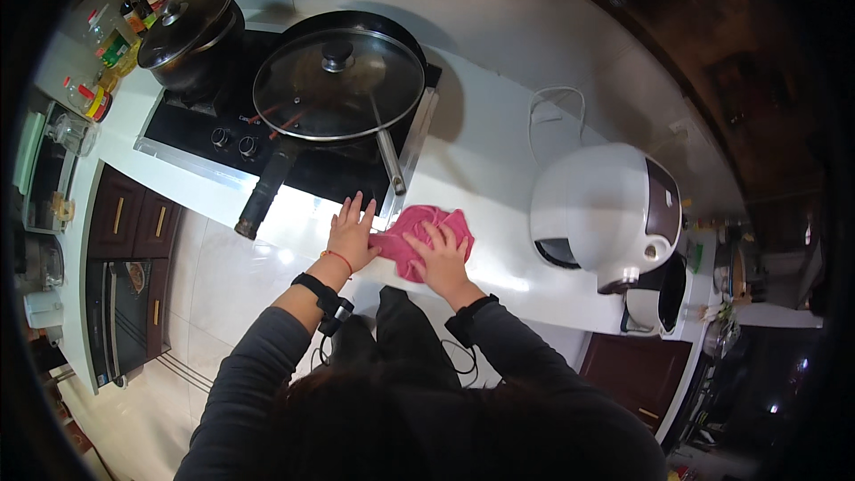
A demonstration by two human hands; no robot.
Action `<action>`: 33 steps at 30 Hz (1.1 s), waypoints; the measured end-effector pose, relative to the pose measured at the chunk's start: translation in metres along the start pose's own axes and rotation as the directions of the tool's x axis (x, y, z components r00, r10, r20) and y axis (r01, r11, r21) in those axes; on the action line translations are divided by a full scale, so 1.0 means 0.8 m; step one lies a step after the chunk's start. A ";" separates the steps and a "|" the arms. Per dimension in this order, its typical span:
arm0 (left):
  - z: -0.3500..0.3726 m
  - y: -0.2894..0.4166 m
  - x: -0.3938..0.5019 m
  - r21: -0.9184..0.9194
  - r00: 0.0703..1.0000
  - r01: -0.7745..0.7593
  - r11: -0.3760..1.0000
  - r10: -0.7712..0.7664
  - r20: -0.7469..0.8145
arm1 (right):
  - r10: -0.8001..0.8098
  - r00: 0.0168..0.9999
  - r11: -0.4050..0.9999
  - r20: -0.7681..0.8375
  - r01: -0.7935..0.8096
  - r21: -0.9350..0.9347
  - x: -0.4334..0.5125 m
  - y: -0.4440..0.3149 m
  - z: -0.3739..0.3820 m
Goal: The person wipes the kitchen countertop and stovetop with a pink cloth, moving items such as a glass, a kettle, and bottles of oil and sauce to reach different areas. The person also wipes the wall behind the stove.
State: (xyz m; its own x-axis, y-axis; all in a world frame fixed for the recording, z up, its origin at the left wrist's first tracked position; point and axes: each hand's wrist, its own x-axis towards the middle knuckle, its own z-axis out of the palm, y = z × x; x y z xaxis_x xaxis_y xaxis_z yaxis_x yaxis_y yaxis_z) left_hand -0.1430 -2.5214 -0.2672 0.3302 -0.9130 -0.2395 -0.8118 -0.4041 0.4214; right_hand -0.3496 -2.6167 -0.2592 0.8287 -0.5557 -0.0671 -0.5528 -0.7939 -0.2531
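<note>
My right hand [439,260] presses on a crumpled pink cloth [414,220] on the white countertop, its fingers bent over the folds. Beside it, my left hand [352,234] lies with fingers spread at the front edge of the black gas hob [314,177], its thumb at the cloth's left end. Whether the left hand grips the cloth cannot be told. Ahead, a frying pan [267,187] with a dark handle sits on the hob under a glass lid [338,90]. A metal handle sticks out from under the lid towards my hands.
A lidded dark pot [200,60] stands on the hob's left burner. Bottles [113,43] crowd the back left corner. To the right is a white rice cooker [594,207], with a white cable [532,123] behind it. The counter [494,280] bends around on both sides.
</note>
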 end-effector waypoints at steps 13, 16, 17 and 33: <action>-0.012 0.015 0.027 0.030 0.981 0.137 0.990 -0.140 0.135 | 0.362 0.919 0.931 -0.155 -0.366 0.004 0.339 0.191 -0.057; -0.014 0.016 0.027 0.002 0.979 0.153 0.988 -0.152 0.136 | 0.245 0.903 0.969 -0.354 -0.241 0.055 0.404 0.196 -0.082; -0.014 0.017 0.027 0.001 0.978 0.158 0.987 -0.157 0.139 | 0.125 0.873 0.991 -0.471 -0.133 0.017 0.427 0.191 -0.085; -0.003 0.006 0.024 -0.017 0.979 0.171 0.985 -0.168 0.117 | -0.008 0.992 1.000 -0.126 0.009 0.014 0.501 0.211 -0.066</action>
State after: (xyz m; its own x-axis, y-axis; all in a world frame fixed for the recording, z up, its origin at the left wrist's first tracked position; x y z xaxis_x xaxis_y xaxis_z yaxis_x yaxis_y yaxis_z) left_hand -0.1394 -2.5407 -0.2677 0.4030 -0.8193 -0.4079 -0.7350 -0.5553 0.3892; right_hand -0.1152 -2.9863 -0.2776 0.8153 -0.5763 0.0569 -0.5437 -0.7956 -0.2671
